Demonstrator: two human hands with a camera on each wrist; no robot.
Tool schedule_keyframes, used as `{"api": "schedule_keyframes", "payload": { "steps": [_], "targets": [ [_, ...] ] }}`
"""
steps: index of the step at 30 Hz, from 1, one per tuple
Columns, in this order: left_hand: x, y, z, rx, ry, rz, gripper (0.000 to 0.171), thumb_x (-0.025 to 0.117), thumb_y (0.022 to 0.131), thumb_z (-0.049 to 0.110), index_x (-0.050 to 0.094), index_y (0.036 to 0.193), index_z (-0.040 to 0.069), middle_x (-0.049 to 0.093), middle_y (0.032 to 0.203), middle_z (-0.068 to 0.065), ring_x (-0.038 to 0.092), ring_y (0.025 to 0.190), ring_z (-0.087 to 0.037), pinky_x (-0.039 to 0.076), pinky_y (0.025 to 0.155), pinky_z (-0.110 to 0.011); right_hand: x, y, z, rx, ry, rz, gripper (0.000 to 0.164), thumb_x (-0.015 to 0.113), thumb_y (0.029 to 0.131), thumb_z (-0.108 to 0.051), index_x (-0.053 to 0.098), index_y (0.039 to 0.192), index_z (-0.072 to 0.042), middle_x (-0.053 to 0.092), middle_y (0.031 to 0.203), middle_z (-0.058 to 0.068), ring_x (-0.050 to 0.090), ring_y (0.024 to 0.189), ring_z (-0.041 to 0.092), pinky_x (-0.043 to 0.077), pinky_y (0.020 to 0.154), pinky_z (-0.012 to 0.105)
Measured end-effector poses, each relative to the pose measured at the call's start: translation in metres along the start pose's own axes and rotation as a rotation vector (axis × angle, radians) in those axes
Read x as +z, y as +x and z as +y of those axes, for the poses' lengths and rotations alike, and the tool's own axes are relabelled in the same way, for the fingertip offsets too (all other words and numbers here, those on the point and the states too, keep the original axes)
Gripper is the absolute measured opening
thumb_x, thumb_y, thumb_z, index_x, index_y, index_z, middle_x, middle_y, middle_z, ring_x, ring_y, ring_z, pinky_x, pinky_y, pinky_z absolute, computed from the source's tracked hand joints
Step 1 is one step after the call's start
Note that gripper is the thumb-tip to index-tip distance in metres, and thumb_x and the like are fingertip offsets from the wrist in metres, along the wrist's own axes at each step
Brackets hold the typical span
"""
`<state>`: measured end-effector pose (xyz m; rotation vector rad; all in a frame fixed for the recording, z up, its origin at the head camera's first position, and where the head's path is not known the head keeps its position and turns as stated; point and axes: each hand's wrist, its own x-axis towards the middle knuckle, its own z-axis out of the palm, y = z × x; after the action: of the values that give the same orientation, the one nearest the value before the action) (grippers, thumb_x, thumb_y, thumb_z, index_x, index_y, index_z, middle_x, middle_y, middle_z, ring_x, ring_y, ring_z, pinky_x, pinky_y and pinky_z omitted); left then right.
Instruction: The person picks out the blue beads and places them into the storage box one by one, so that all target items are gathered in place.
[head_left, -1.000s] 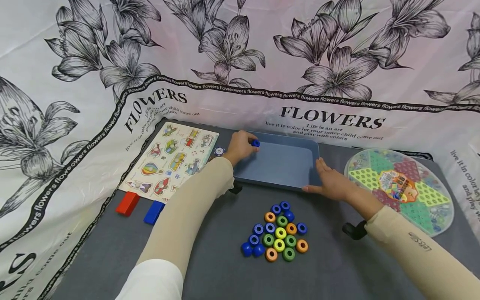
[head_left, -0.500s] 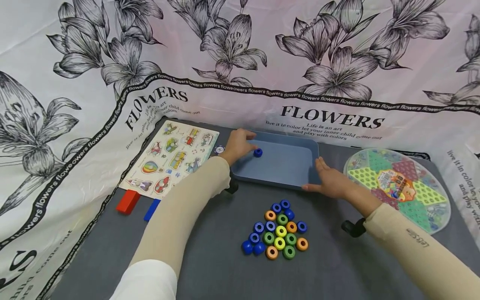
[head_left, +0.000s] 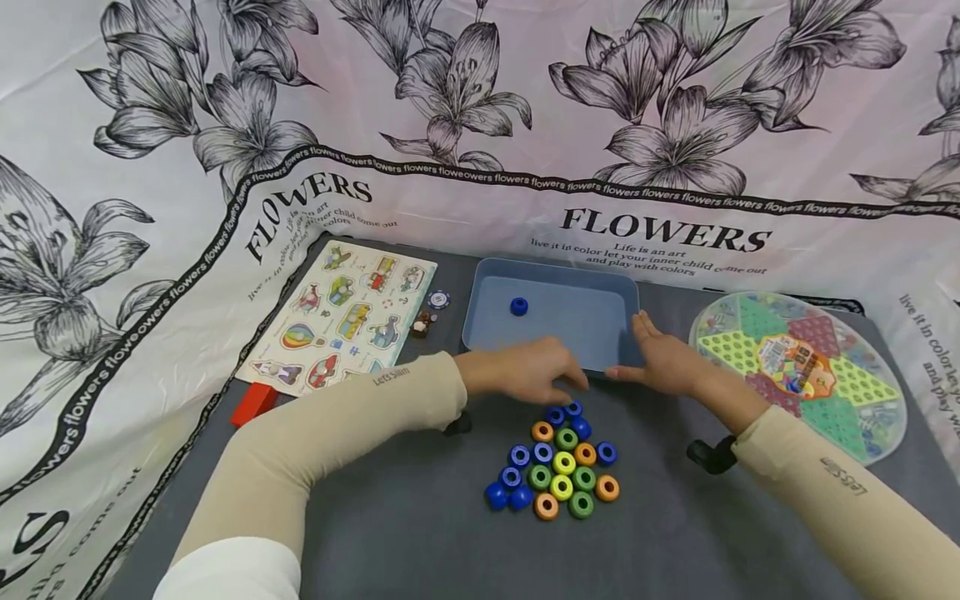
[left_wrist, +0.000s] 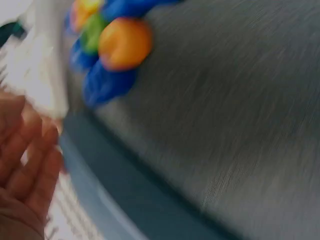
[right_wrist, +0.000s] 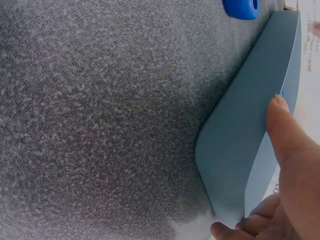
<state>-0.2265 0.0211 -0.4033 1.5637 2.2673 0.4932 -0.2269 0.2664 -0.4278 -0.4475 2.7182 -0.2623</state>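
My left hand [head_left: 536, 371] is over the front edge of the blue-grey tray [head_left: 592, 321], its loosely bent fingertips just above the nearest blue beads [head_left: 555, 416]. Nothing shows between its fingers; in the blurred left wrist view the fingers [left_wrist: 32, 155] are extended. My right hand [head_left: 663, 358] rests at the tray's front right corner, thumb on the front rim and fairly straight fingers along the right side. The right wrist view shows the thumb [right_wrist: 280, 120] touching the rim. One blue bead [head_left: 519, 307] sits inside the tray. In front lie several blue, orange, green and yellow beads [head_left: 562, 463].
A picture puzzle board [head_left: 337, 317] lies at the left, a red block [head_left: 254, 404] by its near edge. Between board and tray are a poker chip [head_left: 438, 299] and a small brown figure [head_left: 422, 323]. A round Chinese checkers board [head_left: 798, 375] lies at the right.
My left hand has let go of a blue bead inside the tray, then moved toward me and right, over the bead cluster's far end. My right hand stays at the tray corner.
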Motion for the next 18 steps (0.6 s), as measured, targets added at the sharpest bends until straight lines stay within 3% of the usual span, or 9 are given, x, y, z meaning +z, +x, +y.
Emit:
{"api": "schedule_keyframes", "payload": {
  "steps": [4,7,13,18],
  "targets": [
    [0.026,0.005,0.006,-0.067,0.044,-0.062,0.032,0.058,0.090,0.012,0.063,0.121,0.010,0.064,0.120,-0.001,0.060,0.110,-0.010,0.046,0.095,-0.020,0.001,-0.001,0.001,-0.007,0.005,0.005,0.109,0.053,0.084,-0.062,0.006,0.142,0.017,0.002,0.148,0.037,0.033,0.126,0.052,0.036,0.100,0.057],
    [0.037,0.009,0.007,-0.090,0.067,-0.088,0.034,0.054,0.090,0.006,0.063,0.122,0.012,0.063,0.120,0.000,0.058,0.112,-0.010,0.045,0.096,-0.021,0.002,-0.001,0.001,-0.009,0.012,0.005,0.110,0.052,0.083,-0.064,0.005,0.142,0.016,0.001,0.148,0.036,0.032,0.127,0.052,0.035,0.101,0.058],
    [0.042,0.016,0.010,-0.098,0.104,-0.146,0.033,0.053,0.090,0.005,0.065,0.120,0.015,0.062,0.117,0.000,0.057,0.112,-0.010,0.046,0.094,-0.019,0.004,-0.001,0.004,-0.010,0.010,0.013,0.110,0.052,0.083,-0.064,0.004,0.143,0.016,0.000,0.149,0.035,0.034,0.126,0.052,0.036,0.101,0.057],
    [0.044,0.022,0.013,-0.146,0.091,-0.202,0.041,0.060,0.085,0.002,0.062,0.123,0.015,0.060,0.120,0.000,0.056,0.112,-0.009,0.047,0.091,-0.018,0.005,-0.002,0.006,-0.019,0.017,0.020,0.108,0.051,0.084,-0.063,0.004,0.143,0.015,-0.001,0.149,0.035,0.038,0.123,0.052,0.038,0.098,0.057]
  ]
}}
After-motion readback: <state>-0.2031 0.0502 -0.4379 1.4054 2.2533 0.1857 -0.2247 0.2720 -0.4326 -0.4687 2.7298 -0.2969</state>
